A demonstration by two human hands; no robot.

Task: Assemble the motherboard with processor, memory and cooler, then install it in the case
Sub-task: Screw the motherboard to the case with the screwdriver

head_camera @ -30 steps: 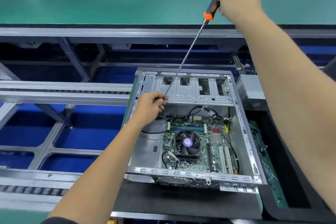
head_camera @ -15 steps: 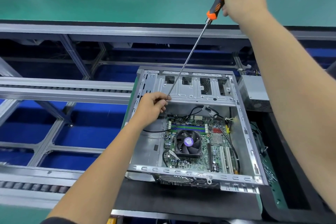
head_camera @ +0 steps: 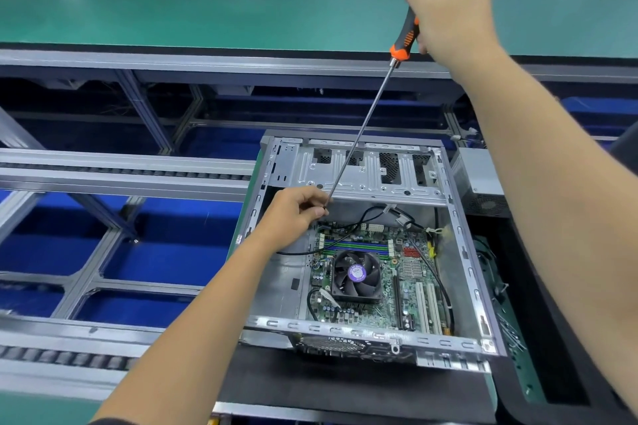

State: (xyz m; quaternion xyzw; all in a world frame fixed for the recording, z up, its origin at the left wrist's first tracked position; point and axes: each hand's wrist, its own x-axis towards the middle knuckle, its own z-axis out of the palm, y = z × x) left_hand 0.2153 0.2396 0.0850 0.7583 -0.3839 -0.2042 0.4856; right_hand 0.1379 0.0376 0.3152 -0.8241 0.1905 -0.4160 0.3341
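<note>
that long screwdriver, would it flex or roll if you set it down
The screwdriver has a long thin shaft, so it may flex slightly under side load. Its ribbed handle looks grippy, gripped in the right hand. Laid flat, it would probably roll.

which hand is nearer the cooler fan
Left. The left hand pinches the screwdriver tip just above the fan; the right hand grips its handle high up.

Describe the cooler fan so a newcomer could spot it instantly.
Find the open metal case lying on its side. Inside sits the green motherboard; left of its centre sits the cooler fan. It is the only square black frame with curved blades and a round purple hub label.
</note>
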